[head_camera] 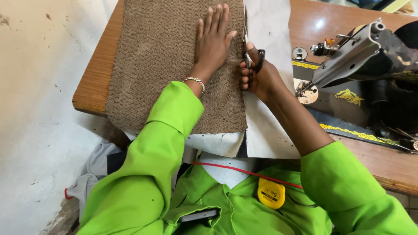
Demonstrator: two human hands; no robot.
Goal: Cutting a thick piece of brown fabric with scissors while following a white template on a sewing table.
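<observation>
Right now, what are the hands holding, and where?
The right hand holds scissors by the black handle loops. The left hand holds nothing; it lies flat on the brown fabric.

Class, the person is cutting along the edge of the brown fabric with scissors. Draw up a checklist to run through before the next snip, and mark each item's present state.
1. Left hand flat on the brown fabric: ok.
2. Left fingers clear of the blades: ok, though the thumb is close.
3. Right hand gripping the scissors: ok.
4. Blades following the fabric's edge over the white cloth: ok.
5. Blade sharpness: cannot tell.
6. Sewing machine clear of the cut: ok.
</observation>
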